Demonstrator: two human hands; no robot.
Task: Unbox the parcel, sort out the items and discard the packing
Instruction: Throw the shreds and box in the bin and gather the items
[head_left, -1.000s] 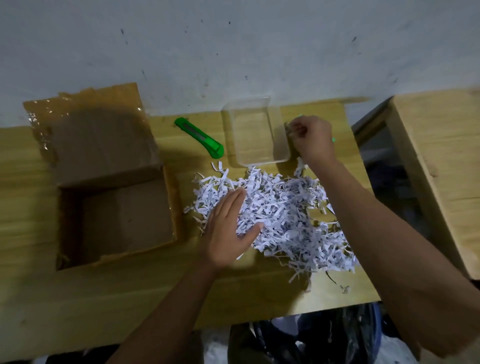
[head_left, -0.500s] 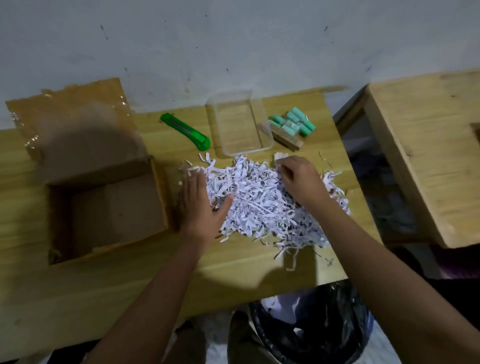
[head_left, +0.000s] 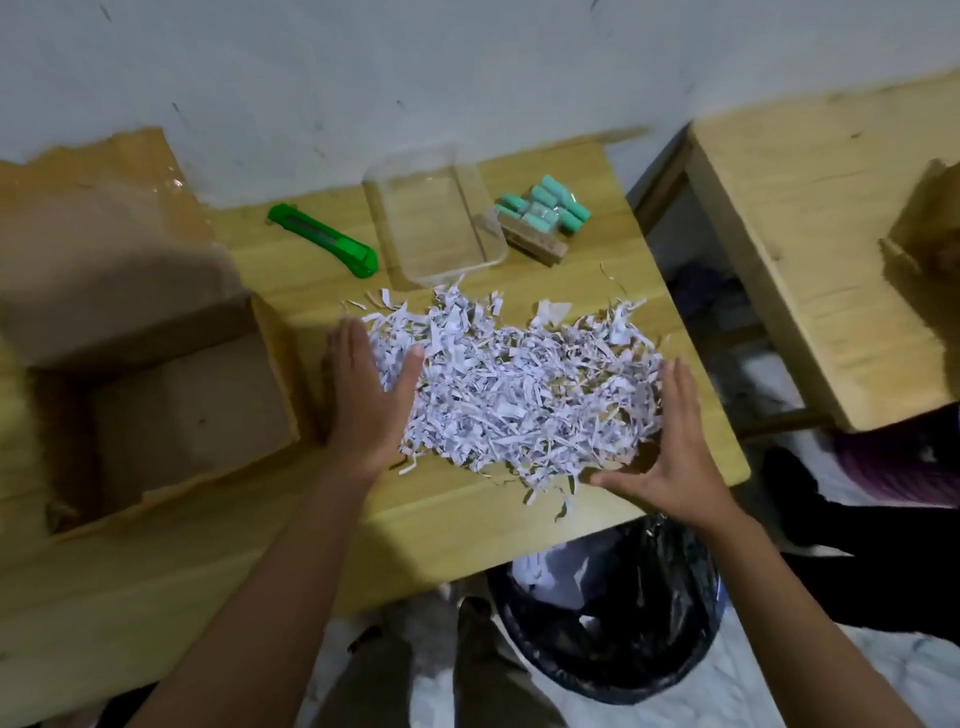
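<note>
A heap of white shredded paper (head_left: 514, 389) lies on the wooden table (head_left: 447, 525). My left hand (head_left: 371, 395) rests flat against the heap's left edge, fingers apart. My right hand (head_left: 670, 457) cups the heap's right front edge, open. The opened cardboard box (head_left: 171, 405) lies empty to the left. Behind the heap stand a clear plastic tray (head_left: 436, 213), a bundle of teal pieces (head_left: 545, 205) on a small wooden block (head_left: 532, 244), and a green utility knife (head_left: 324, 244).
A bin lined with a black bag (head_left: 613, 608), holding some white paper, stands below the table's front right edge. A second wooden table (head_left: 831, 234) stands to the right across a gap. The wall runs along the back.
My right hand left the teal pieces at the back, crossed the heap and came to its right front edge. My left hand slid from on top of the heap to its left side.
</note>
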